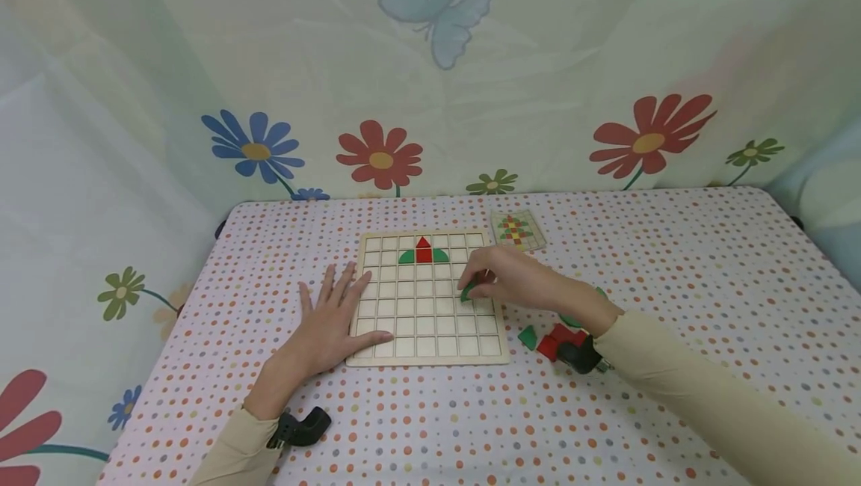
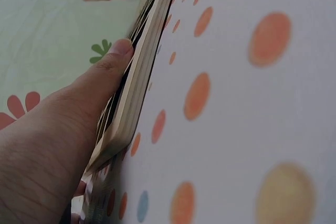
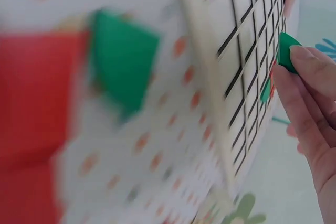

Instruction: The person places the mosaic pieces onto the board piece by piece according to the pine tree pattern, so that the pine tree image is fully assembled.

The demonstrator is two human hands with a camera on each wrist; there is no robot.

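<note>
This looks like a small draped play corner, though the wider setting cannot be told: pale hanging sheets (image 1: 538, 97) printed with flowers (image 1: 380, 160) and a butterfly (image 1: 448, 34) stand behind and beside the bench (image 1: 430, 434), whose dotted cover (image 1: 673, 269) carries a gridded board (image 1: 403, 308) and a picture card (image 1: 516, 230)

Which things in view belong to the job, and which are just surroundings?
Likely job:
pale wooden grid board
curve-edged green piece in the right hand
red triangle, red square, green quarter-circles on the board
loose red pieces, loose green pieces
printed pattern card

Just surroundings:
dotted white tablecloth
flowered backdrop
black wrist-worn devices
</note>
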